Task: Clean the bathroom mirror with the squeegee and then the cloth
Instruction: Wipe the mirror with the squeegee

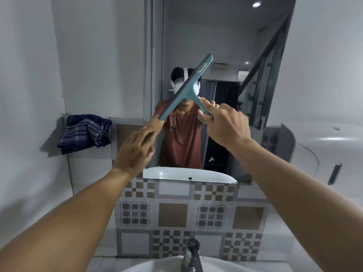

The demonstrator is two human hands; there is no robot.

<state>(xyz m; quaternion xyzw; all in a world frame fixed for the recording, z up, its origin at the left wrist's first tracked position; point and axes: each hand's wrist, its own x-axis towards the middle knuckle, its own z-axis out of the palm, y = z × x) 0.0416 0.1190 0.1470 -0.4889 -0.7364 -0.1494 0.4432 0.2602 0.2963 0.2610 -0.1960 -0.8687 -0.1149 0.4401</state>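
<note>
Squeegee (186,89) is gripped by its handle in the right hand (225,124), its blade tilted against the mirror (216,46). Below both arms stand a faucet (191,256) and a white sink (157,266). The left hand (133,152) (fingers straight, holding nothing) touches the mirror's left edge. Further left of it, a blue checked cloth (84,132) lies on a ledge (125,120).

illumination: dim, cool and even. one round ceiling light (256,4) and a smaller one appear as reflections in the mirror (225,46). the cloth (84,132) casts a soft shadow on the wall to its lower left. a mild highlight sits on the white surface at right. wide-angle distortion bows the walls and stretches the forearms at the lower edges. the tap (191,256) at bottom is soft and blurred.
</note>
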